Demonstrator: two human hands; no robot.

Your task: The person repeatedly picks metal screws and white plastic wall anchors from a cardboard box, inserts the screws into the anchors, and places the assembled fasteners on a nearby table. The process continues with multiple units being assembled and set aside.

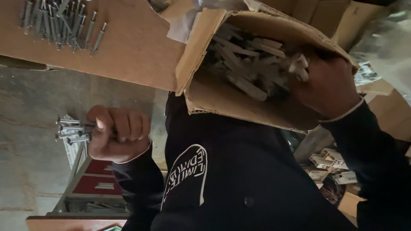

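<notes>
A single head-worn camera looks steeply down along the wearer's dark top (222,171), very close to the body. The left hand (117,132) sits near on the left, the right hand (327,87) on the right, a cardboard box (239,98) between, floor (30,128) beyond.

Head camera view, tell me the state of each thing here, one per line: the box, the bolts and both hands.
Cardboard box: open, tipped on its side, full of bolts.
Left hand: closed in a fist around a bundle of bolts.
Right hand: reaching into the box, among the bolts.
Bolts on the wooden board: lying loose in a pile.
</notes>
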